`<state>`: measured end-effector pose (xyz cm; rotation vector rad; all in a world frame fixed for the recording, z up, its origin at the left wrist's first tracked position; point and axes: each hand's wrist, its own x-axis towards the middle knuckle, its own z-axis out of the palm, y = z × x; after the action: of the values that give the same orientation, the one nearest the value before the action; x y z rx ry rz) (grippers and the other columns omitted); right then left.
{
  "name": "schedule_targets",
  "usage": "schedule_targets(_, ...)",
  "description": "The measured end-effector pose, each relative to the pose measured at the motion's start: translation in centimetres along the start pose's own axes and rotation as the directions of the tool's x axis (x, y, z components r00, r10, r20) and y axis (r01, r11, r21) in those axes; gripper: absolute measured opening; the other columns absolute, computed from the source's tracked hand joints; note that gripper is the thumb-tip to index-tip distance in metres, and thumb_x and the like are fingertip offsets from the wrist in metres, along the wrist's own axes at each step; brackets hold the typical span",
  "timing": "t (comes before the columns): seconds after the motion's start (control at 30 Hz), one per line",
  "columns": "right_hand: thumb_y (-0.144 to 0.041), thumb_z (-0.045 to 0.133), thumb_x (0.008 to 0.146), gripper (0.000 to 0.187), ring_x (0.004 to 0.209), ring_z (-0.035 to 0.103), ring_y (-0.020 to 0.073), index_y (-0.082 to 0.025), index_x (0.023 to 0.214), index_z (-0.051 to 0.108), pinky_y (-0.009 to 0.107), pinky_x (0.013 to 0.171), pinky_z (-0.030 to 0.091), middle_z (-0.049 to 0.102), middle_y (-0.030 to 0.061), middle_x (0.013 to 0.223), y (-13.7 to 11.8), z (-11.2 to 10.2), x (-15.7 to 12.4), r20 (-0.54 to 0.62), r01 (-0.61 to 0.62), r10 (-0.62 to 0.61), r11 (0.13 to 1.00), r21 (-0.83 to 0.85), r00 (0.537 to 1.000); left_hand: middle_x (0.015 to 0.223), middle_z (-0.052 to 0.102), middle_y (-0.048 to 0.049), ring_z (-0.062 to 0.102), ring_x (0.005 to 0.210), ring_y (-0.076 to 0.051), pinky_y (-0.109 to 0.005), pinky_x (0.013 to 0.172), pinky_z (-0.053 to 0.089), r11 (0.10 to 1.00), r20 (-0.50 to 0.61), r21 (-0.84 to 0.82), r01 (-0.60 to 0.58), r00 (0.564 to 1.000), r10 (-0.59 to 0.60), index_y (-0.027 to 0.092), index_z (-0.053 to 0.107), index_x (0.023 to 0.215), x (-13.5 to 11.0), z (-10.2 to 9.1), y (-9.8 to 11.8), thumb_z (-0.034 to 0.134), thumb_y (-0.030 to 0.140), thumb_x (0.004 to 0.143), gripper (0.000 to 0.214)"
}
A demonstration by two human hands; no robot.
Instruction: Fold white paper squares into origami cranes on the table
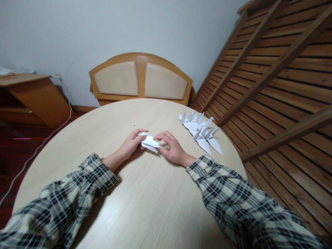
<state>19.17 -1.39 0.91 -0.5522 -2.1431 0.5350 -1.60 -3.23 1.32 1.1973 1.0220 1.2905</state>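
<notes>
A partly folded piece of white paper [149, 143] lies at the middle of a round, light wooden table [145, 204]. My left hand [131, 143] pinches its left end with the fingers curled over it. My right hand [171, 147] pinches its right end between thumb and fingertips. Both my forearms wear plaid sleeves and rest on the tabletop.
Several finished white paper cranes [201, 133] lie in a cluster at the table's right edge. A wooden chair with beige pads [141, 81] stands behind the table. Slatted wooden frames [272, 86] lean at the right. A low wooden cabinet [28, 98] and a white cable [38, 147] are at the left.
</notes>
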Motion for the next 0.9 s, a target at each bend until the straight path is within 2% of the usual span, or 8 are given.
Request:
schedule_targets(0.23, -0.008, 0.057, 0.079, 0.039, 0.109, 0.055, 0.0213, -0.026, 0.114, 0.058, 0.045, 0.097, 0.047, 0.056, 0.0064, 0.114, 0.2, 0.2, 0.0, 0.059, 0.007, -0.008, 1.0, 0.026, 0.998, 0.083, 0.061, -0.0037, 0.053, 0.07, -0.016, -0.027, 0.062, 0.04, 0.991, 0.021, 0.132, -0.026, 1.0, 0.023, 0.017, 0.064, 0.103, -0.5, 0.4, 0.6, 0.064, 0.02, 0.076, 0.027)
schedule_targets(0.43, -0.014, 0.06, 0.083, 0.032, 0.103, 0.057, 0.0188, -0.025, 0.113, 0.06, 0.042, 0.094, 0.05, 0.057, 0.0059, 0.111, 0.1, 0.3, 0.1, 0.092, -0.064, 0.055, 0.993, 0.1, 0.994, 0.093, 0.062, -0.0063, 0.054, 0.083, -0.019, -0.029, 0.072, 0.041, 0.98, 0.051, 0.179, -0.081, 0.996, 0.073, 0.018, 0.066, 0.108, -0.7, 0.3, 0.9, 0.064, 0.028, 0.081, 0.029)
schedule_targets(0.63, -0.023, 0.065, 0.085, 0.023, 0.1, 0.058, 0.0183, -0.023, 0.108, 0.062, 0.038, 0.089, 0.051, 0.059, 0.0062, 0.108, 0.6, 0.3, 0.2, 0.068, -0.133, 0.123, 0.979, 0.153, 0.99, 0.095, 0.063, -0.006, 0.054, 0.081, -0.018, -0.028, 0.073, 0.041, 0.976, 0.149, 0.203, -0.08, 0.988, 0.05, 0.018, 0.058, 0.125, -0.6, -0.1, 0.4, 0.079, 0.026, 0.071, 0.059)
schedule_targets(0.8, -0.021, 0.061, 0.087, 0.017, 0.101, 0.06, 0.0182, -0.022, 0.103, 0.063, 0.038, 0.091, 0.049, 0.063, 0.0055, 0.105, 1.0, 0.3, 0.3, 0.069, -0.167, 0.155, 0.957, 0.237, 0.985, 0.092, 0.062, -0.0045, 0.054, 0.077, -0.016, -0.026, 0.069, 0.042, 0.972, 0.213, 0.223, -0.074, 0.977, 0.026, 0.02, 0.053, 0.13, -0.5, -0.5, -0.2, 0.08, 0.022, 0.068, 0.068)
schedule_targets(0.9, -0.018, 0.058, 0.086, 0.016, 0.101, 0.061, 0.0177, -0.021, 0.1, 0.062, 0.037, 0.091, 0.049, 0.065, 0.0046, 0.105, 1.0, 0.4, 0.3, 0.072, -0.211, 0.198, 0.924, 0.318, 0.978, 0.098, 0.063, -0.006, 0.056, 0.079, -0.016, -0.027, 0.07, 0.043, 0.97, 0.273, 0.231, -0.08, 0.962, 0.014, 0.02, 0.052, 0.132, -0.5, -0.6, -0.5, 0.079, 0.021, 0.07, 0.068)
